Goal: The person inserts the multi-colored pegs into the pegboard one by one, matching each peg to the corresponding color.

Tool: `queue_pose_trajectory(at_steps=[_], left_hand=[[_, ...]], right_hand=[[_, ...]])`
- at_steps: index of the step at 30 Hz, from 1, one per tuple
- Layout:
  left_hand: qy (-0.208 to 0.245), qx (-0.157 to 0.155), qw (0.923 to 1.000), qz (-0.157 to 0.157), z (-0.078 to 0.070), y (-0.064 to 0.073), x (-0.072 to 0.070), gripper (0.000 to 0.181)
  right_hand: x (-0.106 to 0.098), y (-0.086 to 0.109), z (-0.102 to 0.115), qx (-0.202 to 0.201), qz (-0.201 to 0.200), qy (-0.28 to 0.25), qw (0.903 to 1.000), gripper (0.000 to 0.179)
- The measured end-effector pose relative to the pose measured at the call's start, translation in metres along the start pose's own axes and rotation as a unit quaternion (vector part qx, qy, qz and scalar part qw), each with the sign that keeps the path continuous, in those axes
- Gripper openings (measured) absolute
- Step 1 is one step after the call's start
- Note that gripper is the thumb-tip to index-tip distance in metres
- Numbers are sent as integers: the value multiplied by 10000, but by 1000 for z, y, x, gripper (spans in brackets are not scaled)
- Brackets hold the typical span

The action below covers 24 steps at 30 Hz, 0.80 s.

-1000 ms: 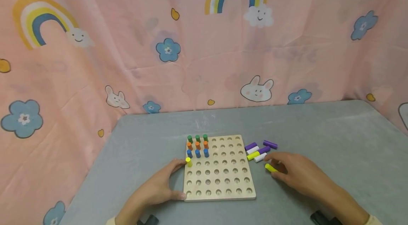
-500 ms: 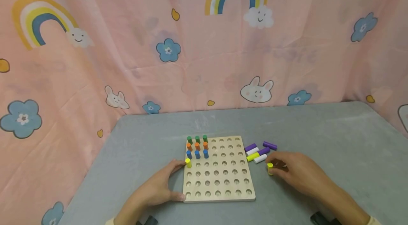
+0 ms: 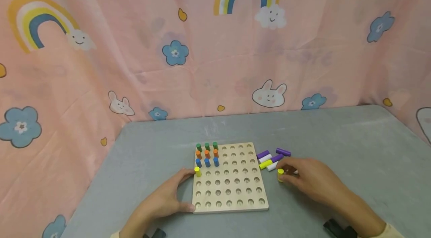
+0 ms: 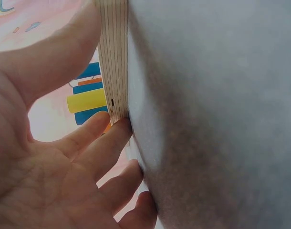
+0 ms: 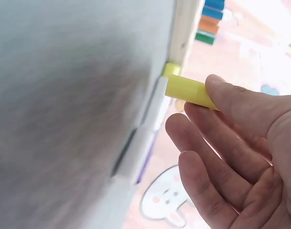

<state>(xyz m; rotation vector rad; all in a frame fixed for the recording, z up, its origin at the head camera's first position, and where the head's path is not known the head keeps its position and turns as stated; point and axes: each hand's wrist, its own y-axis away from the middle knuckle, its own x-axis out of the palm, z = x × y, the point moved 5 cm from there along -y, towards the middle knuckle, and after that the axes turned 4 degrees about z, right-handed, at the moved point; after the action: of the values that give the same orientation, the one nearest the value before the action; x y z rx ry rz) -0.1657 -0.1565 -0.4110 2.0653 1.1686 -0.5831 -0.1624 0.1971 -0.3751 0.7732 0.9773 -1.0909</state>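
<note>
A square wooden pegboard lies on the grey table. Its far left holes carry green pegs, orange pegs and blue pegs in short rows. One yellow peg stands in the left column just below them. My left hand rests against the board's left edge, thumb at the near corner and fingers farther up, as the left wrist view also shows. To the right of the board, my right hand pinches another yellow peg between thumb and fingers, held upright near the table.
Loose pegs lie beside the board's right edge: purple pegs, white pegs and a yellow peg. A pink patterned curtain hangs behind the table.
The yellow peg in my right hand has turned from lying slanted to upright, and that hand has shifted slightly left toward the board. My left hand stays at the board's edge.
</note>
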Motion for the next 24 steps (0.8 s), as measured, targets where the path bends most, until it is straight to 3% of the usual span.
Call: queue_pose_trajectory(at_steps=[11,24], left_hand=[[60,72,10000,24,0,-1,0,93],[17,-28,10000,-72,-1,0,-1,93]], right_hand=[[-9,-21,54,-930,-250,-46,9953,21],[6,-51,101,-1175,166,-583,9912,18]])
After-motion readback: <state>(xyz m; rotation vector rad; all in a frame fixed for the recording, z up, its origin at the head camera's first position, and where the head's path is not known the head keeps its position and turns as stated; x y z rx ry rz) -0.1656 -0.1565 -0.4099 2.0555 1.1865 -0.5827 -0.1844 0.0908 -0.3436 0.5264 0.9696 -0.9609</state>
